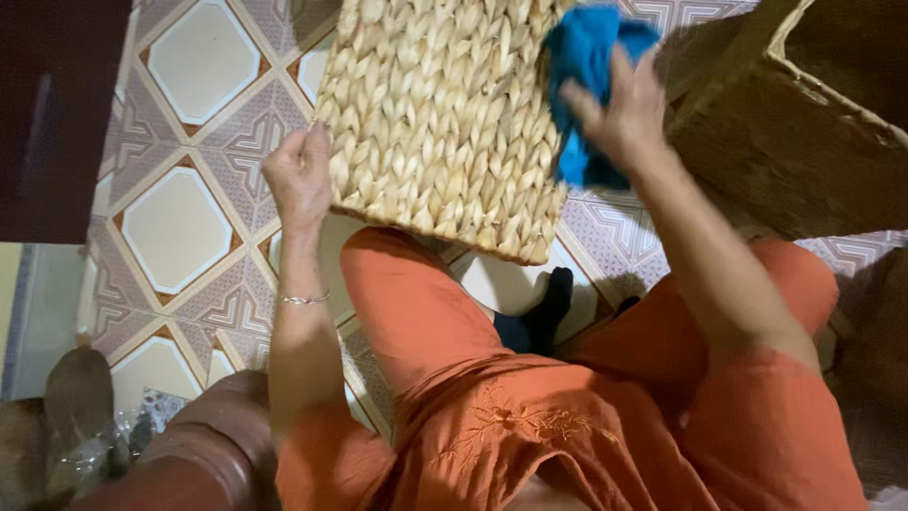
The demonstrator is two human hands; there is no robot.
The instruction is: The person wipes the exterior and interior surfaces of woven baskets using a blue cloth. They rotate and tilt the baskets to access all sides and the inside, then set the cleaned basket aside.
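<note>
Left hand [299, 175] grips the woven basket's [445, 123] left edge; right hand [619, 109] presses a bunched blue cloth [586, 57] against its right side, wiping apparently midway.

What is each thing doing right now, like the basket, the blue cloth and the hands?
Woven basket: tilted, resting on the knee.
Blue cloth: bunched, pressed against the basket.
Left hand: gripping the basket's edge.
Right hand: closed on the cloth.
Second basket: on the floor, open.

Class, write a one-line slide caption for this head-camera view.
Seated person's left hand steadies a woven basket while the right hand presses a blue cloth against it.
</note>
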